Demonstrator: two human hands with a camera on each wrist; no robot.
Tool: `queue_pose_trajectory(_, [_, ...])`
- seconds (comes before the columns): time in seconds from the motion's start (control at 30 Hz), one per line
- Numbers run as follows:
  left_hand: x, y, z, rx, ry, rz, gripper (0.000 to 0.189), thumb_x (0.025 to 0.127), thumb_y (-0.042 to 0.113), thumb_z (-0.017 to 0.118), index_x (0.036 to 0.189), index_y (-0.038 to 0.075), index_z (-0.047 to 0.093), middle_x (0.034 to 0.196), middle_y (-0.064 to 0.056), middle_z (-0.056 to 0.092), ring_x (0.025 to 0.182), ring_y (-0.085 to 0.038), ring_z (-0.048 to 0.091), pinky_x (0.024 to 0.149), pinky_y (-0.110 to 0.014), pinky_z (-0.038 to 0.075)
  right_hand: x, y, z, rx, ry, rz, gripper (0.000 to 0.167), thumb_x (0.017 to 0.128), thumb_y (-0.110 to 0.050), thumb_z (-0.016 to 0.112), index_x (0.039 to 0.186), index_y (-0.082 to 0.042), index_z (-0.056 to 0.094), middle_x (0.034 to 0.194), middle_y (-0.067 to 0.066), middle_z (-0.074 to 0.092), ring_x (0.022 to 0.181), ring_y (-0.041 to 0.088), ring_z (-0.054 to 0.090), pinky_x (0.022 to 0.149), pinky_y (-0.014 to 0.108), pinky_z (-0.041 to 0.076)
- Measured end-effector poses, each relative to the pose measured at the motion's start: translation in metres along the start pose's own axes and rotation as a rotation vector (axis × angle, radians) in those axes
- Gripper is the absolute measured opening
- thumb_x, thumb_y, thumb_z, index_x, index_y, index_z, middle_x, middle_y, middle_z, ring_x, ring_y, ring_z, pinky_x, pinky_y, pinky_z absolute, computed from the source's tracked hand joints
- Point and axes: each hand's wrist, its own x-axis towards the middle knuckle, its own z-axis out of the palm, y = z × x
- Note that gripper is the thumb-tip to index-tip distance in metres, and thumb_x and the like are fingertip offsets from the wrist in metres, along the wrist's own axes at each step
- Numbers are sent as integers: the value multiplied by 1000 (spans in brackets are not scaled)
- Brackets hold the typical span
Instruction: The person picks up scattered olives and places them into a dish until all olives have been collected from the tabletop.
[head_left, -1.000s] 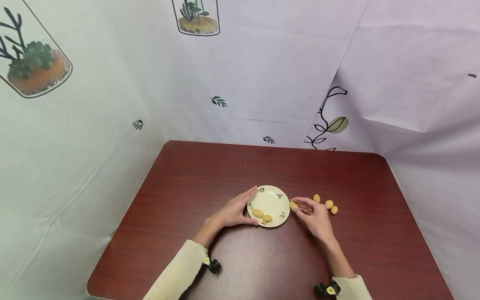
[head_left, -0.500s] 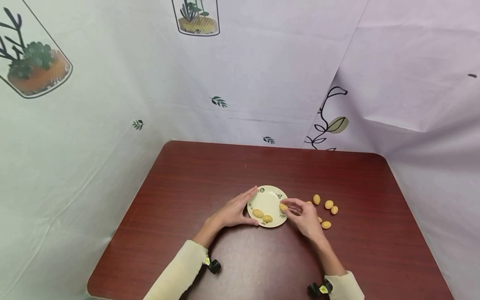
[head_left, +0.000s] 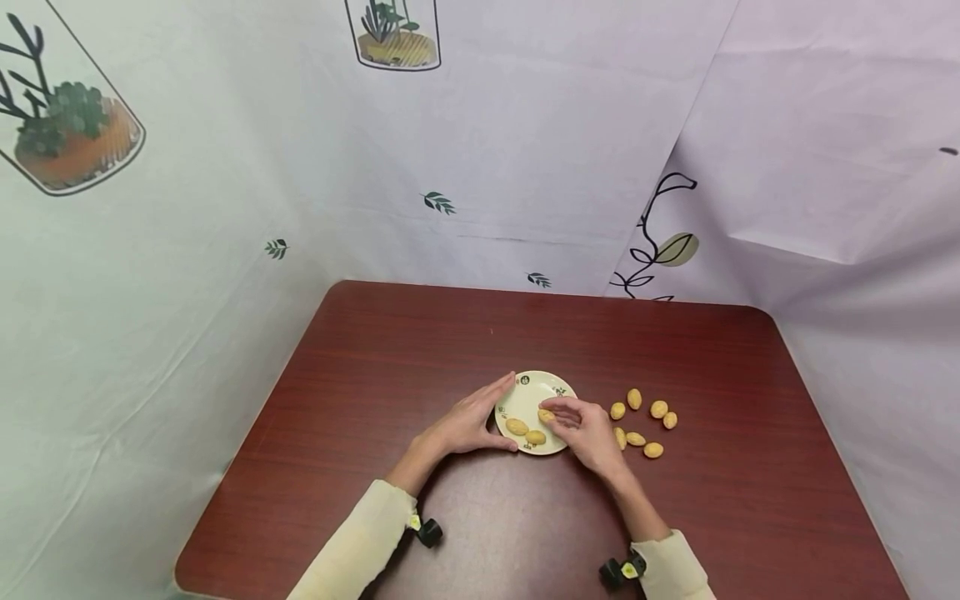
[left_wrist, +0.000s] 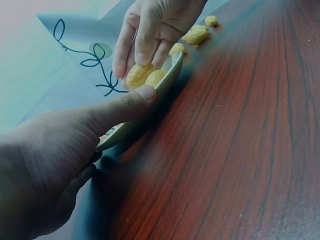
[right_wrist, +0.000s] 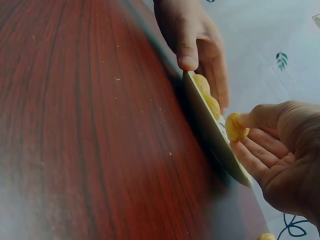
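A small cream plate (head_left: 531, 397) with printed motifs near its rim stands on the table. My left hand (head_left: 472, 421) holds it from the left, thumb at the near edge and fingers along the far left edge. Over the plate, my right hand (head_left: 588, 432) pinches a small yellow wrinkled oval piece (head_left: 546, 415), nut-like in look, between thumb and fingers. The right wrist view shows this pinched piece (right_wrist: 236, 127) close by the plate's rim (right_wrist: 212, 135). Two similar yellow pieces (head_left: 517, 427) lie on the plate near my left thumb.
Several more yellow pieces (head_left: 653, 450) lie scattered on the dark red wood table (head_left: 420, 342) to the right of the plate, beside my right wrist. A pale cloth wall (head_left: 480, 167) printed with plants rises behind the table and at both sides.
My right hand has carried the pinched yellow piece leftward from beside the plate's right rim to over the plate. More loose pieces now show behind it. The left hand has stayed put.
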Motion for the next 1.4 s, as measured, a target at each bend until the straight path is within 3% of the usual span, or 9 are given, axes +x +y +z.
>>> queue_pose_trajectory(0.57, [0, 1, 1, -8, -6, -10, 119, 85, 54, 88, 171, 9, 19, 178, -6, 18, 160, -23, 24, 124, -53, 32, 4, 6, 11, -14, -65, -38, 24, 92, 0, 82, 115, -4, 79, 111, 9, 79, 108, 29, 76, 91, 32, 60])
queue_pose_trajectory(0.77, [0, 1, 1, -15, -7, -18, 119, 85, 54, 88, 171, 11, 18, 178, -6, 18, 160, -23, 24, 123, -53, 32, 5, 6, 14, -31, -83, -68, 24, 93, -2, 81, 117, -4, 78, 113, 9, 79, 108, 29, 76, 91, 36, 61])
queue_pose_trajectory(1.13, [0, 2, -1, -18, 4, -8, 118, 85, 51, 89, 171, 8, 20, 177, -8, 20, 159, -26, 26, 122, -54, 33, 8, 3, 17, -53, -118, -55, 24, 94, 2, 78, 117, -3, 78, 114, 10, 79, 110, 28, 75, 91, 31, 60])
queue_pose_trajectory(1.4, [0, 2, 0, -18, 14, 1, 117, 85, 51, 89, 170, 6, 22, 177, -9, 21, 159, -26, 27, 122, -55, 34, 9, 5, 19, -43, -118, -52, 24, 94, 3, 77, 118, -1, 77, 115, 15, 78, 112, 34, 75, 92, 40, 60])
